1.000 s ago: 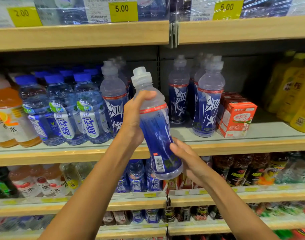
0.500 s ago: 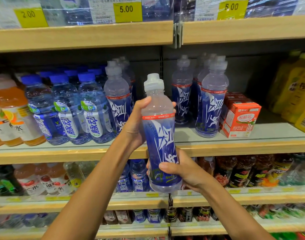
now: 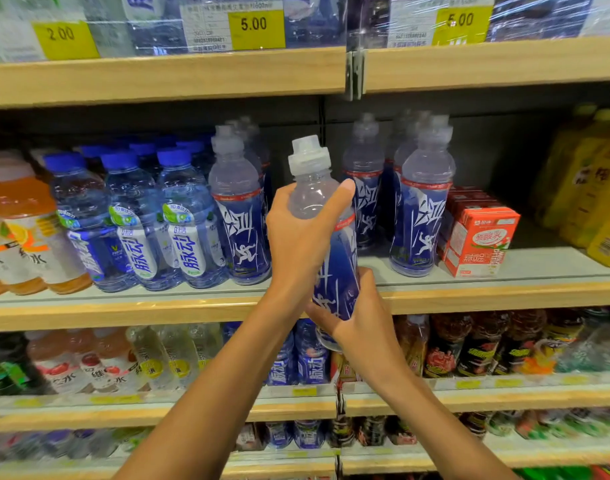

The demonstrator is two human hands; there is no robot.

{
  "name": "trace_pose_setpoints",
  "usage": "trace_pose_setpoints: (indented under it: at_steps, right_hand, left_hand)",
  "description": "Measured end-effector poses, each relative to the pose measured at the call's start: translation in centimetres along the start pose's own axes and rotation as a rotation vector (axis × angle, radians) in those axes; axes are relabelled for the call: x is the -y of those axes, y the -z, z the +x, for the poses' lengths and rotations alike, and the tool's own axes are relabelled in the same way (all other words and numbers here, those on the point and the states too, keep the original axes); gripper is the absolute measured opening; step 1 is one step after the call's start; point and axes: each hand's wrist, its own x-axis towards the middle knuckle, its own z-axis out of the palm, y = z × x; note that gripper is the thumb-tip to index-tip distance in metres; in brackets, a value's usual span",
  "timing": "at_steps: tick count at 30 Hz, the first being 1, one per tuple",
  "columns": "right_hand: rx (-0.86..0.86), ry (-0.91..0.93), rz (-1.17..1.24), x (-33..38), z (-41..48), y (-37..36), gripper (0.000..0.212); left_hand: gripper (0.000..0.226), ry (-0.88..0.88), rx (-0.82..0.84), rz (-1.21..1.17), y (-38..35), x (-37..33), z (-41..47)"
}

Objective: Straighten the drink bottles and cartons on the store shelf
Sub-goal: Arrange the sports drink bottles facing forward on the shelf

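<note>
The shelf [image 3: 123,310] before me
Left to right stand orange drinks [image 3: 26,237], blue-capped bottles [image 3: 137,220], sports bottles [image 3: 239,216], red cartons [image 3: 476,237], yellow bottles [image 3: 591,195].

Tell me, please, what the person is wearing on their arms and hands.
Nothing that shows: the left hand and right hand are ungloved, with no rings visible. The left forearm and right forearm are bare to the frame's lower edge, with no sleeve, watch or bracelet in view.

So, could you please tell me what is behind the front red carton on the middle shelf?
Behind the front red carton more red cartons stand in a row; only their tops and left edges show. How many there are is hidden by the front one.
</note>
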Motion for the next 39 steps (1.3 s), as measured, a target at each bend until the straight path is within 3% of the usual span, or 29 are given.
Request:
trace_pose_setpoints:
  at_steps: [3,6,8,11,16,19,24,30,32,34,37,39]
  right_hand:
    - [-0.033,0.041,-0.039,0.3,-0.4,-0.5,0.047]
    - [0.016,0.034,-0.047,0.6,-0.3,0.1,0.052]
    - [0.154,0.004,0.042,0.7,0.1,1.2,0.053]
    - [0.393,-0.104,0.346,0.7,0.9,3.1,0.057]
    - [0.520,-0.154,0.460,1.0,1.4,3.3,0.063]
    - [0.429,-0.116,0.372,1.3,1.0,2.2,0.055]
    - [0.156,-0.032,0.220,0.6,0.2,0.8,0.042]
    - [-0.071,0.056,0.081,-0.1,2.3,2.1,0.046]
    - [-0.115,0.064,0.061,-0.4,3.4,2.8,0.048]
    - [-0.155,0.057,0.027,-0.9,4.3,3.2,0.051]
    - [-0.208,0.053,-0.014,-1.9,5.6,3.2,0.051]
    - [-0.239,0.052,-0.025,-2.5,6.3,2.9,0.051]
  left_hand:
    - [0.029,0.003,-0.077,-0.077,-0.6,-0.4,0.3]
    - [0.012,0.030,-0.048,-0.170,0.0,-0.6,0.7]
    - [0.010,0.100,0.033,-0.220,0.8,-0.7,1.3]
    - [0.034,0.268,0.193,-0.291,1.8,-1.0,2.1]
    - [0.031,0.375,0.436,-0.524,2.5,-0.7,2.8]
    - [0.040,0.373,0.584,-0.552,2.5,-0.2,3.0]
    - [0.080,0.318,0.753,-0.456,2.4,0.7,3.3]
    - [0.035,0.236,0.561,-0.188,3.5,2.8,3.4]
    - [0.023,0.088,0.464,0.049,4.4,4.7,2.8]
    - [0.015,-0.177,0.427,0.391,5.8,7.1,2.1]
    - [0.032,-0.636,0.537,0.916,7.5,9.8,1.7]
    - [0.036,-0.911,0.651,1.146,7.8,10.7,2.0]
